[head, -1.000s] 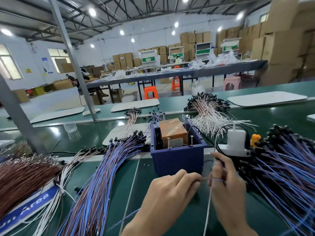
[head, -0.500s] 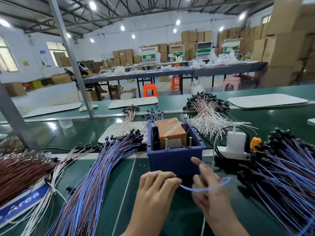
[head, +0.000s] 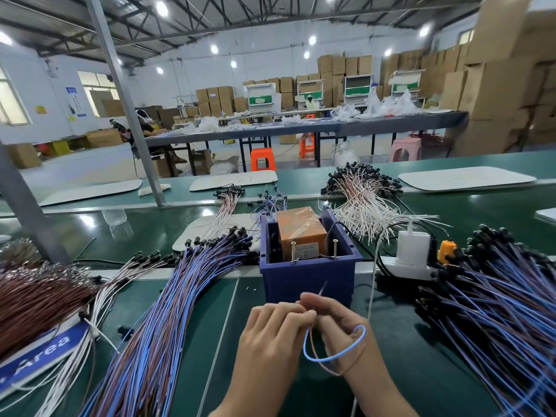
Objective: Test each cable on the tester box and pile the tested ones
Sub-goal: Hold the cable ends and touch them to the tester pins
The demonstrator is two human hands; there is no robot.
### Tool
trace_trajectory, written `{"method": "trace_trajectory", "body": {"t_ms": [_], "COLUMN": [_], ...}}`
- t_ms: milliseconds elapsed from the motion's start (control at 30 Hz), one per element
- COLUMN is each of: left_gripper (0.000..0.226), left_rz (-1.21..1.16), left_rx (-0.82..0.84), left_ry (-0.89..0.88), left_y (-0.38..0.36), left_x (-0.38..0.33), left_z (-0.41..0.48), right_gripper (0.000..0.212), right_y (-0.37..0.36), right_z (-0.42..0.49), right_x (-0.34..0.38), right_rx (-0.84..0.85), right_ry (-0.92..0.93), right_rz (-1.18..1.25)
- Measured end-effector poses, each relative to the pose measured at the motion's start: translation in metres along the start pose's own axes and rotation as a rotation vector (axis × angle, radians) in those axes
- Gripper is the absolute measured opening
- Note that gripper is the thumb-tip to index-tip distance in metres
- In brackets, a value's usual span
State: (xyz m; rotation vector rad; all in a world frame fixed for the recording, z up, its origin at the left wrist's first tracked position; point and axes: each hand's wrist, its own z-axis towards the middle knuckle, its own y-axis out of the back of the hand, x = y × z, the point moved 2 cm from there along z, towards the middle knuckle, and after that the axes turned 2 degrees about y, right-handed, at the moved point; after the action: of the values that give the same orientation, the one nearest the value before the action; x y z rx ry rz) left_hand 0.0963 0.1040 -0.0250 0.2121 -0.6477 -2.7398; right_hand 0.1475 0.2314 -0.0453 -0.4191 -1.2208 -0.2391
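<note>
My left hand and right hand both pinch one cable, looped near me; its free end points up toward the tester box, just beyond both hands, dead ahead.

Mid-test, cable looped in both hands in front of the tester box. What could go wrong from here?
1. The left hand and right hand pinch the cable at one spot; its ends may miss the pins on the tester box.
2. The left pile and right pile look alike; a tested cable could land wrong.
3. Its loop may snag the white cord.
</note>
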Motion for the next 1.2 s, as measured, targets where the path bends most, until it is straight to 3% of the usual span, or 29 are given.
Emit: {"method": "trace_trajectory", "body": {"t_ms": [67,133,333,500,800,1200], "left_gripper": [0.024,0.021,0.026,0.008,0.026,0.010], "left_rz": [-0.023,-0.059,-0.590,-0.661,-0.667,-0.737], "left_rx": [0.059,0.141,0.318,0.187,0.148,0.112], "left_ry": [-0.011,0.004,0.648,0.846,0.816,0.878], "left_y": [-0.001,-0.004,-0.011,-0.014,-0.014,-0.021], "left_x": [0.000,0.002,0.000,0.002,0.008,0.008], "left_z": [0.000,-0.004,-0.012,-0.009,-0.008,-0.013], "right_gripper": [0.015,0.019,0.024,0.014,0.015,0.016], "right_y": [0.003,0.004,0.005,0.001,-0.006,-0.008], "right_z": [0.000,0.001,0.003,-0.001,-0.008,-0.011], "right_x": [0.002,0.002,-0.006,-0.003,0.002,0.001], "right_rx": [-0.036,-0.090,-0.177,-0.135,-0.036,0.006], "right_ry": [-0.036,-0.036,-0.077,-0.066,-0.044,-0.047], "right_rz": [0.103,0.133,0.111,0.024,-0.096,-0.206]}}
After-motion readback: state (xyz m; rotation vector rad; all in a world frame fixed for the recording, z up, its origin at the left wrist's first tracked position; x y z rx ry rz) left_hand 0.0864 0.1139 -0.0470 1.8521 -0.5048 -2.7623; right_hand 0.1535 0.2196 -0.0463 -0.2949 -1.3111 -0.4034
